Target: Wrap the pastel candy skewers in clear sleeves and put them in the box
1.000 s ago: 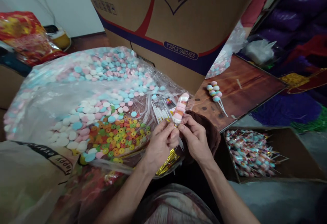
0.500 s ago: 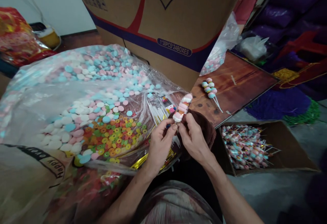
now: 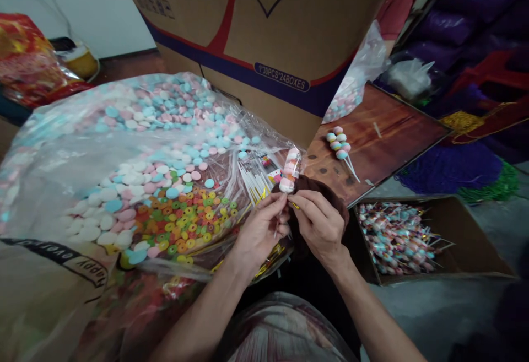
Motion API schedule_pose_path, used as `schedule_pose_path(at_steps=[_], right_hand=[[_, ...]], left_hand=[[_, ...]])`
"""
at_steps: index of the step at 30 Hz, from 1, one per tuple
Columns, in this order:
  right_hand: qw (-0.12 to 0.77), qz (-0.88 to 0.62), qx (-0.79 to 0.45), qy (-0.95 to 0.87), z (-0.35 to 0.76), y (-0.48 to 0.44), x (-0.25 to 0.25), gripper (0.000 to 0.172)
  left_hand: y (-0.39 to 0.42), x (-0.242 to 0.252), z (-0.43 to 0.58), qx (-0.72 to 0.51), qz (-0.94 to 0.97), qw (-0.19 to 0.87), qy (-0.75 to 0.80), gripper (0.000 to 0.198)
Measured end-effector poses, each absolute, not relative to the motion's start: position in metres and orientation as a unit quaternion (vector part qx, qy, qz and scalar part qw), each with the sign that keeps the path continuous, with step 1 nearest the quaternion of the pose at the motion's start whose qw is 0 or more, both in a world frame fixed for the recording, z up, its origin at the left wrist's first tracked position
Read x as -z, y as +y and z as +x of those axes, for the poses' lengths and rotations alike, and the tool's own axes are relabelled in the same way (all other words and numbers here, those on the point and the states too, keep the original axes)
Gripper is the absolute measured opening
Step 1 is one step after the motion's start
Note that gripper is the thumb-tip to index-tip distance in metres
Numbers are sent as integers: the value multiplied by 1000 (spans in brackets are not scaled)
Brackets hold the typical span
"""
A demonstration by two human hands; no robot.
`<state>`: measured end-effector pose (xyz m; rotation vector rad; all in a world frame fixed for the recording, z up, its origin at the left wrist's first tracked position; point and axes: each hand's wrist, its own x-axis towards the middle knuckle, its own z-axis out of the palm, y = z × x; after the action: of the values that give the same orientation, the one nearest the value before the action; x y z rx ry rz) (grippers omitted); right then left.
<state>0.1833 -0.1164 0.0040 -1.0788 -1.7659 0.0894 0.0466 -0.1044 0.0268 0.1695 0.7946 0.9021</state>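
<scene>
A wrapped marshmallow-like candy skewer [image 3: 290, 170], pink and white in clear film, stands upright above my fingertips. My left hand [image 3: 264, 227] is closed, pinching its stick just below the candy. Beside it, my right hand [image 3: 320, 221] is closed too, with a gold twist tie [image 3: 295, 206] between thumb and forefinger at the neck of the wrapper. White sticks [image 3: 254, 177] and a printed card [image 3: 270, 168] lie just beyond my left hand. Gold twist ties [image 3: 270, 260] lie under my left wrist. Unwrapped candy skewers [image 3: 339, 142] rest on the table.
Loose pastel candies [image 3: 128, 185] and ring gummies [image 3: 190, 221] cover the left side on clear plastic. A big cardboard carton [image 3: 248, 37] stands behind. On my right, an open box [image 3: 467, 235] holds many wrapped skewers. A person's pink sleeve [image 3: 399, 6] shows behind the carton.
The skewer has turned more upright and shifted slightly left. My right hand has rotated over the wrapper's neck, and the gold twist tie now shows in its fingers.
</scene>
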Motion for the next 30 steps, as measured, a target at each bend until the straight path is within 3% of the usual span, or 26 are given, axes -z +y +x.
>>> schedule_pose_path(at_steps=[5, 10, 17, 24, 28, 30], right_hand=[[511, -526, -74, -676, 172, -119, -8, 15], [523, -572, -211, -596, 172, -128, -19, 10], [550, -548, -214, -593, 169, -131, -46, 11], [590, -549, -286, -519, 175, -145, -37, 13], [563, -553, -432, -436, 193, -164, -21, 20], [538, -562, -486, -397, 199, -174, -12, 19]], left_hand=[[-108, -22, 57, -448, 159, 797, 372, 25], [-101, -31, 55, -437, 215, 811, 323, 31], [-113, -49, 41, -493, 429, 633, 415, 43], [-118, -39, 55, -415, 436, 663, 445, 34], [-119, -40, 72, -440, 490, 587, 471, 12], [-120, -36, 81, -439, 533, 543, 478, 12]])
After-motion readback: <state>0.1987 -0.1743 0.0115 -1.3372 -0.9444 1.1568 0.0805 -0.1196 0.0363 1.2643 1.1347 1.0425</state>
